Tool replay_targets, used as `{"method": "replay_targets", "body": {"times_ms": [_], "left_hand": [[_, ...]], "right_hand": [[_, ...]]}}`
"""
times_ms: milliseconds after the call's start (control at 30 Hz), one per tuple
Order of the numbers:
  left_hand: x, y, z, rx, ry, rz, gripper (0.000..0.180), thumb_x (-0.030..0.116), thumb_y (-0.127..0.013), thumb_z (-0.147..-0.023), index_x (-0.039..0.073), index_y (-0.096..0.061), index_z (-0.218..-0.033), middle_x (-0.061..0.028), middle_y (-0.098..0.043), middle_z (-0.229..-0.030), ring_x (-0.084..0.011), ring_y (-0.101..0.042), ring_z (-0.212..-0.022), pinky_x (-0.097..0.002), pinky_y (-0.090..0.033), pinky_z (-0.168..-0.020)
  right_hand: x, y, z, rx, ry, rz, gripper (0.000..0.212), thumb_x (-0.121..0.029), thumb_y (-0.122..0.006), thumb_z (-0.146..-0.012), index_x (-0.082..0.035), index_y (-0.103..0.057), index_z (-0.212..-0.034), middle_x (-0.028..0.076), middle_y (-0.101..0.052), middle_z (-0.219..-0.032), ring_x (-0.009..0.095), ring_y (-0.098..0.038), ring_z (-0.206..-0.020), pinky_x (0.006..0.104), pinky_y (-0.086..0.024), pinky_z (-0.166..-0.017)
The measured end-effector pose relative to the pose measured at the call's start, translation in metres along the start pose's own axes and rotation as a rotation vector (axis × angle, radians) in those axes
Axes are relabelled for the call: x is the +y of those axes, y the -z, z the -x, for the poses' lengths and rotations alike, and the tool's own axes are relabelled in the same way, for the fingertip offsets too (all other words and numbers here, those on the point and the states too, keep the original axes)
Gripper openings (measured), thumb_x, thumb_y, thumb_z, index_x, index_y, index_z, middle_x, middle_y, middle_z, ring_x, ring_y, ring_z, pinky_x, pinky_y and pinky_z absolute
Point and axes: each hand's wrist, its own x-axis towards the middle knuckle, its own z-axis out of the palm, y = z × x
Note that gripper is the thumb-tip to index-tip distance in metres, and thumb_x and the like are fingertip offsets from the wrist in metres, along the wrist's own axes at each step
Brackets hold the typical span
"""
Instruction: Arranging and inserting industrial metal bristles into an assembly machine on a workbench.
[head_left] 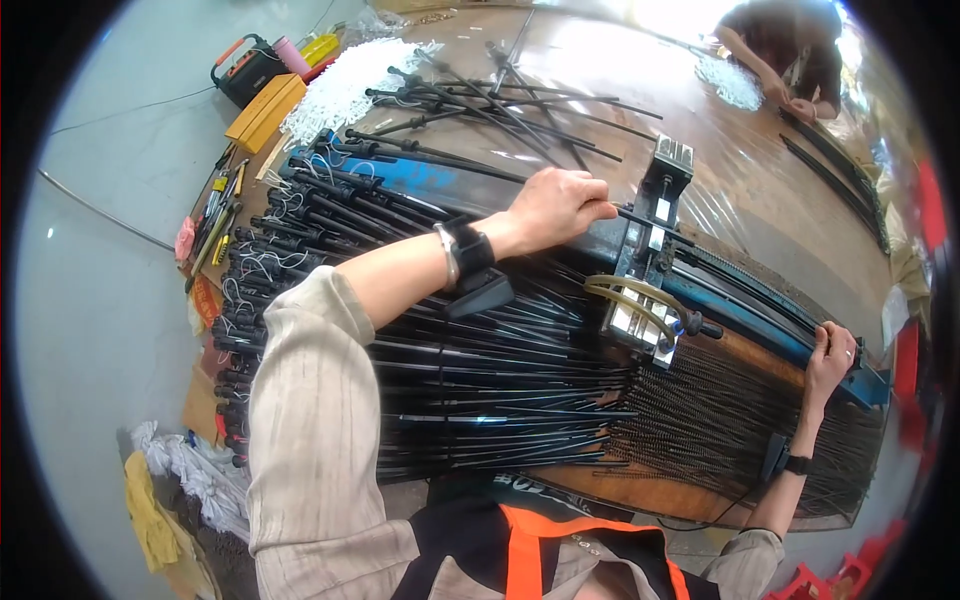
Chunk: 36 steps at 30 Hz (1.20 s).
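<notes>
My left hand [562, 208] is closed, its fingertips pinching a thin black rod [628, 213] just left of a metal clamp fixture [672, 160]. The fixture stands across a long blue rail [738, 318], with a looped yellowish hose [625, 285] on its near side. At the rail's right end my right hand [830, 358] has its fingers curled together; what they hold is hidden by them. Long dark rods [765, 278] run along the rail between the fixture and that hand. Below my left forearm lies a dense row of black tubes [440, 375], many with white wires at their left ends.
Thin dark coiled-looking rods [730, 425] cover the bench's near right. Loose black rods [500, 105] lie crossed at the back, beside a white pile of small pieces [355, 85]. Hand tools [222, 205] line the left edge. Another person [790, 50] works at the far right.
</notes>
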Motion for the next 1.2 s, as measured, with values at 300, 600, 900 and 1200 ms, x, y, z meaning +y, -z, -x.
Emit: {"method": "replay_targets", "body": {"times_ms": [300, 600, 900, 1200], "left_hand": [[-0.005, -0.001, -0.002, -0.17, 0.035, -0.239, 0.023, 0.031, -0.054, -0.097, 0.01, -0.06, -0.091, -0.0164, -0.066, -0.078, -0.0378, -0.066, -0.075, -0.0487, -0.052, -0.063], [-0.001, -0.003, -0.014, -0.26, 0.077, -0.345, 0.02, 0.03, -0.054, -0.097, 0.011, -0.059, -0.093, -0.0164, -0.066, -0.078, -0.0389, -0.065, -0.078, -0.0491, -0.049, -0.064], [-0.008, -0.008, -0.006, -0.142, -0.009, -0.311, 0.018, 0.028, -0.055, -0.097, 0.01, -0.057, -0.093, -0.0172, -0.065, -0.078, -0.0397, -0.063, -0.077, -0.0485, -0.048, -0.064], [-0.011, -0.019, -0.024, -0.023, -0.352, -0.553, 0.014, 0.025, -0.057, -0.097, 0.012, -0.058, -0.097, -0.0103, -0.066, -0.086, -0.0329, -0.065, -0.077, -0.0417, -0.051, -0.063]], "right_hand": [[-0.132, 0.022, 0.029, -0.05, 0.21, -0.113, 0.029, -0.007, -0.068, -0.087, -0.006, -0.068, -0.116, 0.007, -0.07, -0.112, 0.026, -0.057, -0.116, 0.0388, -0.038, -0.102], [-0.163, 0.013, 0.043, -0.132, 0.116, -0.332, 0.028, -0.016, -0.071, -0.087, -0.007, -0.069, -0.113, 0.002, -0.071, -0.095, 0.021, -0.061, -0.095, 0.0357, -0.037, -0.086], [-0.19, -0.018, 0.035, -0.271, -0.028, -0.743, 0.025, -0.011, -0.068, -0.088, -0.004, -0.066, -0.112, 0.006, -0.065, -0.084, 0.021, -0.061, -0.087, 0.0327, -0.045, -0.074], [-0.185, 0.002, 0.025, -0.562, 0.045, -0.557, 0.029, -0.021, -0.079, -0.079, -0.004, -0.063, -0.097, 0.007, -0.057, -0.085, 0.024, -0.057, -0.086, 0.0358, -0.046, -0.081]]}}
